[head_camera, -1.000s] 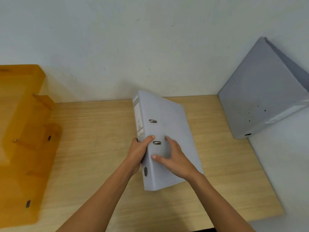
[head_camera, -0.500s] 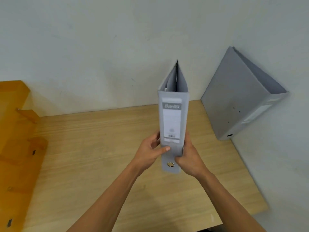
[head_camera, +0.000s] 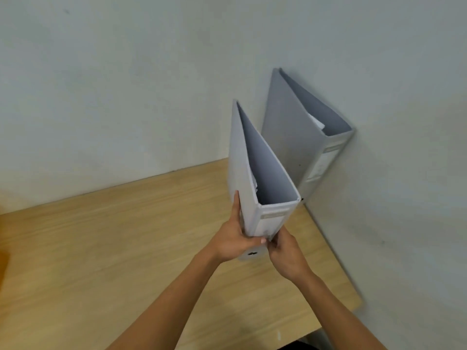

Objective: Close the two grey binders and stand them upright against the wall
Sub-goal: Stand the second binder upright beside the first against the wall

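Observation:
I hold a closed grey binder (head_camera: 242, 170) upright, its labelled spine toward me and its top open edge visible from above. My left hand (head_camera: 233, 237) grips its left cover and lower spine. My right hand (head_camera: 285, 251) grips the spine's lower right side. Whether the binder's bottom touches the wooden table (head_camera: 126, 248) is hidden by my hands. A second closed grey binder (head_camera: 285, 132) stands upright in the corner, leaning against the right wall, just behind and right of the held one.
Pale walls meet in the corner at the table's far right. The table's right edge runs along the right wall and its front edge lies near my forearms. An orange shape (head_camera: 3, 263) shows at the far left edge.
The binder went from lying flat under my hands to standing upright, then moved right and back toward the second binder in the corner. My view swung to the right.

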